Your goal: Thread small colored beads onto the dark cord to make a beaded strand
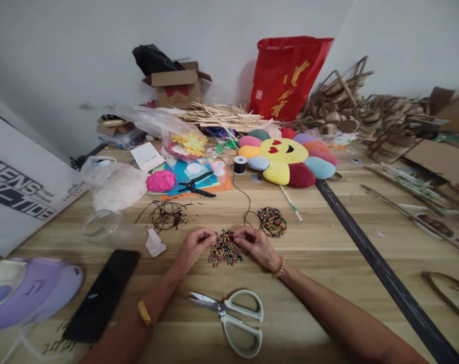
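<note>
A loose pile of small multicoloured beads [226,248] lies on the wooden table between my two hands. My left hand [193,248] reaches the pile's left edge, thumb and forefinger pinched together; what is between them is too small to make out. At the right edge of the pile, my right hand [258,246] is also pinched, and its fingertips hide whatever they hold. Behind that hand runs a thin black cord [248,202] from a spool [240,164]. A coil of strung beads [272,222] lies just beyond the right hand. White-handled scissors [229,318] rest open in front of me.
On the left are a black phone [102,296], a clear plastic jar [106,225], crumpled tissue [154,243] and black cord scraps [168,215]. Pliers [195,187], pink yarn [161,180] and a flower cushion [286,156] stand farther back. A dark strip [381,263] crosses the right side.
</note>
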Available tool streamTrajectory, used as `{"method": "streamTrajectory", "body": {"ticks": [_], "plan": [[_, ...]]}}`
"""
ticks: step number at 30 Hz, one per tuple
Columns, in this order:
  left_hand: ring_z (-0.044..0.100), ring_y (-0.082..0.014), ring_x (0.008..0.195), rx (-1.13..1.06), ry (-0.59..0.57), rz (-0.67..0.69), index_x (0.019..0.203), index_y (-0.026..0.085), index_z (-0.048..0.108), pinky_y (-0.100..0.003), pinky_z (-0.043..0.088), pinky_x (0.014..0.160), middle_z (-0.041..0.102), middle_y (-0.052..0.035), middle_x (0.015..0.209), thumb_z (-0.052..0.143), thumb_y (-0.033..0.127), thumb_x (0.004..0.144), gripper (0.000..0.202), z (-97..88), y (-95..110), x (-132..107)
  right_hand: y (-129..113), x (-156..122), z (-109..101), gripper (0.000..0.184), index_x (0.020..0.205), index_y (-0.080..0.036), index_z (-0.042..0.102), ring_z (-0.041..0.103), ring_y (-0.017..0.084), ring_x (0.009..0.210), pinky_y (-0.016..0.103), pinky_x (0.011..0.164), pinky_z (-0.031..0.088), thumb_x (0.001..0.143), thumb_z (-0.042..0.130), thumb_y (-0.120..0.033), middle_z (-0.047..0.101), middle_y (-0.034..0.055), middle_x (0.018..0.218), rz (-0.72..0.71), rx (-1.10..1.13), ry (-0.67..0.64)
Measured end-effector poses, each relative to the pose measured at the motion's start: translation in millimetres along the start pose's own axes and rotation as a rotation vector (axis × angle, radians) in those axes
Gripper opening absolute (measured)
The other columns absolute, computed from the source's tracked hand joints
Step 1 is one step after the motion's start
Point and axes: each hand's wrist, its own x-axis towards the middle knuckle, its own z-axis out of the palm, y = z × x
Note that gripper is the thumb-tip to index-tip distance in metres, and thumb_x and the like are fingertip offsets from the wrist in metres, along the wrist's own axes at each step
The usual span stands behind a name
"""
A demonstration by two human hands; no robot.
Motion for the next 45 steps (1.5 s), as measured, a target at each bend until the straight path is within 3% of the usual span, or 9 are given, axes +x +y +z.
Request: {"method": "streamTrajectory", "body": {"ticks": [15,22,29,33,39,45], "plan": [[0.057,-0.0139,0.064,-0.007,-0.039,-0.013,0.071,0.013,0.065,-0.024,0.045,0.064,0.066,-0.0025,0.067,0.067,0.033,0.069,0.02,0.3,-1.4,2.4,-6.5,-1.6,-4.7,0.032,0.078,-0.014,0.06,0.043,0.01,0.054,0.022,0.051,0.035,0.079,0.063,-0.046,0.052,-0.0013,0.063,-0.015,-0.007,-0.048],[0.056,-0.0138,0.065,0.05,-0.18,0.025,0.07,0.013,0.066,-0.024,0.045,0.063,0.065,-0.0033,0.068,0.068,0.03,0.069,0.018,-6.5,3.8,-2.5,-6.5,-2.9,-5.0,0.031,0.079,-0.015,0.057,0.043,0.01,0.057,0.022,0.052,0.036,0.082,0.06,-0.046,0.051,-0.0007,0.065,-0.034,-0.029,-0.034],[0.057,-0.0167,0.073,0.369,-0.422,0.183,0.067,0.015,0.069,-0.026,0.044,0.068,0.065,-0.0051,0.071,0.067,0.022,0.072,0.009,-10.0,25.0,-14.2,-7.8,-3.5,-6.1,0.03,0.077,-0.015,0.056,0.042,0.01,0.057,0.021,0.051,0.034,0.082,0.06,-0.044,0.05,-0.0011,0.065,-0.034,0.0,-0.071],[0.056,-0.0175,0.075,0.587,-0.5,0.262,0.069,0.017,0.069,-0.027,0.042,0.069,0.064,-0.0044,0.072,0.065,0.018,0.074,0.007,-11.1,32.1,-18.9,-8.9,-4.1,-6.2,0.029,0.076,-0.015,0.055,0.041,0.009,0.057,0.021,0.052,0.034,0.082,0.06,-0.043,0.048,-0.0018,0.065,-0.027,0.017,-0.073],[0.054,-0.0175,0.072,0.834,-0.525,0.362,0.072,0.017,0.067,-0.027,0.039,0.067,0.061,-0.0037,0.071,0.058,0.012,0.076,0.011,-11.5,29.2,-21.9,-10.5,-4.4,-6.3,0.031,0.076,-0.015,0.056,0.042,0.009,0.057,0.022,0.053,0.033,0.082,0.059,-0.045,0.051,-0.0015,0.066,-0.04,-0.016,-0.069],[0.054,-0.0173,0.073,0.85,-0.503,0.39,0.074,0.017,0.067,-0.027,0.038,0.068,0.063,-0.0035,0.072,0.056,0.013,0.079,0.013,-8.1,19.5,-21.6,-10.8,-3.7,-6.2,0.031,0.075,-0.015,0.055,0.041,0.009,0.056,0.021,0.052,0.033,0.082,0.058,-0.045,0.049,-0.0022,0.063,-0.035,-0.021,-0.083]]}}
